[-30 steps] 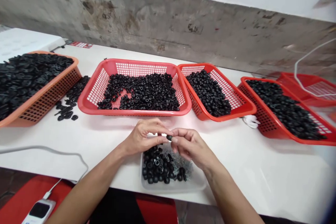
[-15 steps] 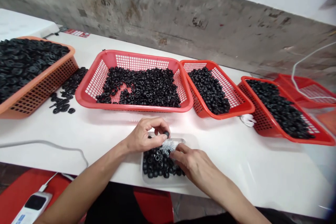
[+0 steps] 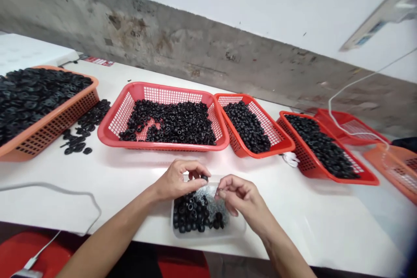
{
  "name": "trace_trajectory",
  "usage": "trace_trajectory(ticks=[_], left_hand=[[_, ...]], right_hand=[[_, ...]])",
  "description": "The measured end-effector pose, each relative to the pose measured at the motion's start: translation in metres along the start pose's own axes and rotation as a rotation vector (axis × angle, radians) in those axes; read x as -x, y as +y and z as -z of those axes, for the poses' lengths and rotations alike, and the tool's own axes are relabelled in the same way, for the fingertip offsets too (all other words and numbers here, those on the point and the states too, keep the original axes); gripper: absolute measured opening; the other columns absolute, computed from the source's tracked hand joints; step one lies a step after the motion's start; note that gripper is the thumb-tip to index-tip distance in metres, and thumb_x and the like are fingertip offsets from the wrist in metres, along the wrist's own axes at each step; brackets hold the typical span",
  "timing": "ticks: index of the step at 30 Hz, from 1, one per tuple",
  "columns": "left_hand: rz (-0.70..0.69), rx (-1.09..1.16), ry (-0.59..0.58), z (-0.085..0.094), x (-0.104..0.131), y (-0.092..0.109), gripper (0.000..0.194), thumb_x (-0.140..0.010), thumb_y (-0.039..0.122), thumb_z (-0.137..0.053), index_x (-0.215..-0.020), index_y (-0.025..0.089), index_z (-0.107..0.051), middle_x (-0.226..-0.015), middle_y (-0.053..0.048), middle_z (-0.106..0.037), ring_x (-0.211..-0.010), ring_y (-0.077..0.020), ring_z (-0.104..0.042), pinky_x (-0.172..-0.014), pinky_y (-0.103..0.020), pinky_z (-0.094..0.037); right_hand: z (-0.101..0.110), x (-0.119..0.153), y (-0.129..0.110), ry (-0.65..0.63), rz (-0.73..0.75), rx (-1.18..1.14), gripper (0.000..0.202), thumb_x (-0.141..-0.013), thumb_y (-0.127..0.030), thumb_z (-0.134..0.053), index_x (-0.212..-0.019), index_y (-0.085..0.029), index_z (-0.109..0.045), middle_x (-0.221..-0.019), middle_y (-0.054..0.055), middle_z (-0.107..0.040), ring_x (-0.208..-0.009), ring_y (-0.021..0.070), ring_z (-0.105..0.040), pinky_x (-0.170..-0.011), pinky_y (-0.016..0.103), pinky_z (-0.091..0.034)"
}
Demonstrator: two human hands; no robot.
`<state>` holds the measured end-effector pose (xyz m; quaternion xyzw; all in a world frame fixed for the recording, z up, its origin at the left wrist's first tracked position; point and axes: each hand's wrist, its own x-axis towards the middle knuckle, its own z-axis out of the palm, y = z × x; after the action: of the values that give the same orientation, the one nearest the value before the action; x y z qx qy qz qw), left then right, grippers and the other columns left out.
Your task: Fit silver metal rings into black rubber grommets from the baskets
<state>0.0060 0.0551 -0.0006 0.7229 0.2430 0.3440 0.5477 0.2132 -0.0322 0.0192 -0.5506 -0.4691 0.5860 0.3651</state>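
Observation:
My left hand (image 3: 182, 179) pinches a small round black plastic piece (image 3: 204, 178) between thumb and fingertips, above the back edge of a clear plastic tub (image 3: 208, 235). My right hand (image 3: 239, 195) is just to the right, over the tub's right side, with thumb and forefinger pressed together. What it pinches is too small to make out. Inside the tub, round hollow black pieces (image 3: 192, 213) fill the left part, and a heap of tiny silvery bits (image 3: 211, 203) lies toward the back and right.
Behind the tub stands a wide red basket (image 3: 163, 144) of black rings. Two narrower red baskets (image 3: 257, 153) (image 3: 342, 179) of black parts sit to its right, an orange basket (image 3: 48, 128) to its left. Loose black parts (image 3: 76, 142) and a grey cable (image 3: 65, 187) lie on the white table (image 3: 137, 230).
My right hand has lifted out of the tub and moved slightly right, fingertips pinched. My left hand still holds the black piece. The camera view has tilted up and shifted right.

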Motion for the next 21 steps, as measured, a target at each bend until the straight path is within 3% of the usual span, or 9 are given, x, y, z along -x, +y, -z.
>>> trace_trajectory(ticks=[2, 5, 10, 15, 18, 21], left_hand=[[0.014, 0.004, -0.016, 0.000, 0.002, 0.001, 0.014, -0.081, 0.023, -0.070, -0.091, 0.015, -0.074, -0.077, -0.003, -0.070, -0.065, -0.0127, -0.059, -0.062, -0.023, -0.046], [0.042, 0.055, -0.041, -0.001, 0.004, 0.002, 0.018, -0.082, 0.024, -0.069, -0.099, 0.015, -0.072, -0.085, -0.005, -0.072, -0.070, -0.0140, -0.061, -0.066, -0.025, -0.048], [0.104, 0.192, -0.073, -0.003, 0.005, 0.003, 0.031, -0.090, 0.025, -0.060, -0.120, 0.017, -0.060, -0.096, -0.008, -0.073, -0.078, -0.0169, -0.067, -0.067, -0.026, -0.052], [0.115, 0.199, -0.067, -0.005, 0.006, 0.003, 0.026, -0.093, 0.027, -0.058, -0.117, 0.016, -0.061, -0.094, -0.007, -0.073, -0.075, -0.0162, -0.068, -0.073, -0.029, -0.052], [0.120, 0.193, -0.063, -0.005, 0.007, 0.002, 0.028, -0.092, 0.025, -0.058, -0.119, 0.017, -0.061, -0.090, -0.006, -0.073, -0.074, -0.0163, -0.068, -0.071, -0.028, -0.051], [0.108, 0.179, -0.054, -0.004, 0.008, 0.000, 0.034, -0.092, 0.024, -0.059, -0.125, 0.017, -0.059, -0.089, -0.005, -0.073, -0.075, -0.0163, -0.067, -0.070, -0.027, -0.050]], right_hand=[[-0.004, -0.003, -0.001, -0.008, -0.003, -0.116, 0.036, -0.079, -0.048, -0.072, -0.088, -0.017, -0.058, -0.074, 0.001, -0.066, -0.039, 0.0029, -0.036, -0.040, 0.018, -0.025], [-0.011, -0.009, -0.005, -0.007, 0.018, -0.174, 0.038, -0.078, -0.049, -0.075, -0.088, -0.017, -0.060, -0.067, -0.003, -0.058, -0.040, 0.0017, -0.030, -0.040, 0.018, -0.020], [-0.018, -0.013, -0.006, 0.074, 0.102, -0.132, 0.039, -0.077, -0.051, -0.076, -0.086, -0.018, -0.059, -0.051, -0.010, -0.034, -0.044, 0.0044, -0.022, -0.043, 0.019, -0.016], [-0.021, -0.013, -0.004, 0.163, 0.166, -0.026, 0.033, -0.083, -0.049, -0.071, -0.087, -0.017, -0.061, -0.055, -0.009, -0.031, -0.049, 0.0063, -0.022, -0.047, 0.021, -0.015], [-0.022, -0.014, -0.004, 0.210, 0.235, 0.106, 0.027, -0.086, -0.044, -0.069, -0.085, -0.018, -0.063, -0.057, -0.007, -0.037, -0.050, 0.0075, -0.027, -0.047, 0.022, -0.022], [-0.023, -0.013, -0.004, 0.272, 0.425, 0.366, 0.015, -0.090, -0.034, -0.065, -0.087, -0.019, -0.068, -0.072, -0.001, -0.058, -0.055, 0.0097, -0.045, -0.052, 0.023, -0.038]])
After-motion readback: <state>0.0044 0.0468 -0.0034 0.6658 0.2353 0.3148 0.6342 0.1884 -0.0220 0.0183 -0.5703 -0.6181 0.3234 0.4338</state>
